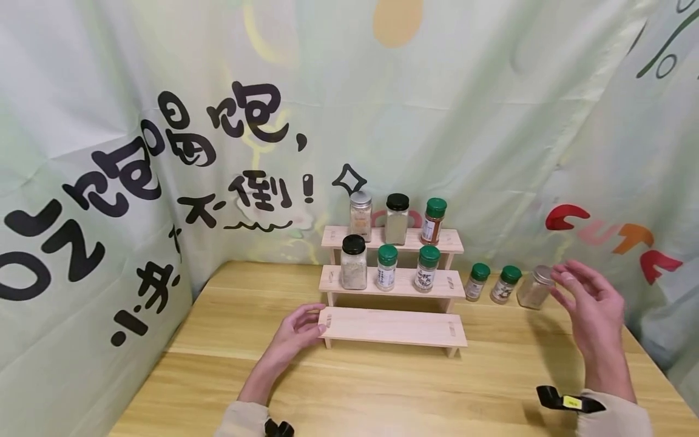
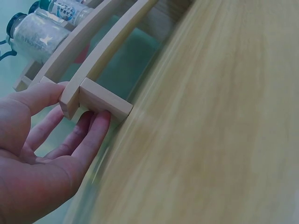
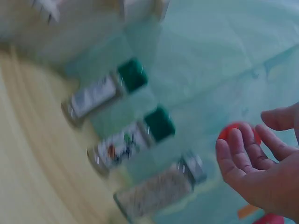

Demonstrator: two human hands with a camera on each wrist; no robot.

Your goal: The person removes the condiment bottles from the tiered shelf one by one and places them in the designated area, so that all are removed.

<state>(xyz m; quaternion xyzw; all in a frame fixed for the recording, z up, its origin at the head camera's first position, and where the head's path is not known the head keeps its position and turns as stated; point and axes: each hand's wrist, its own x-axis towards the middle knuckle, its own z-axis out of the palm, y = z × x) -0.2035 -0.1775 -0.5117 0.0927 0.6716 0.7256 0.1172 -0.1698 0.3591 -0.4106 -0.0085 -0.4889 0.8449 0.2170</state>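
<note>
My left hand (image 1: pixel 298 328) grips the left end of the lowest step of a light wooden tiered spice rack (image 1: pixel 393 326). In the left wrist view the thumb lies at the plank end (image 2: pixel 71 99), and fingertips touch the support leg (image 2: pixel 105 99). My right hand (image 1: pixel 592 303) is raised at the right with nothing in it, its fingers loosely bent. Nearest to it stands a square glass jar with a silver lid (image 1: pixel 535 287); the right wrist view shows the hand apart from that jar (image 3: pixel 154 191). Two green-capped spice jars, one nearer the rack (image 1: pixel 477 282) and one beside it (image 1: pixel 505 284), stand left of it.
On the middle step stand a black-lidded jar (image 1: pixel 354 262) and two green-capped ones (image 1: pixel 386 267). The top step carries a silver-lidded jar (image 1: pixel 360 216), a black-lidded jar (image 1: pixel 397 219) and a green-capped jar (image 1: pixel 434 221). A printed curtain (image 1: pixel 480 91) hangs behind the wooden table (image 1: pixel 382 394).
</note>
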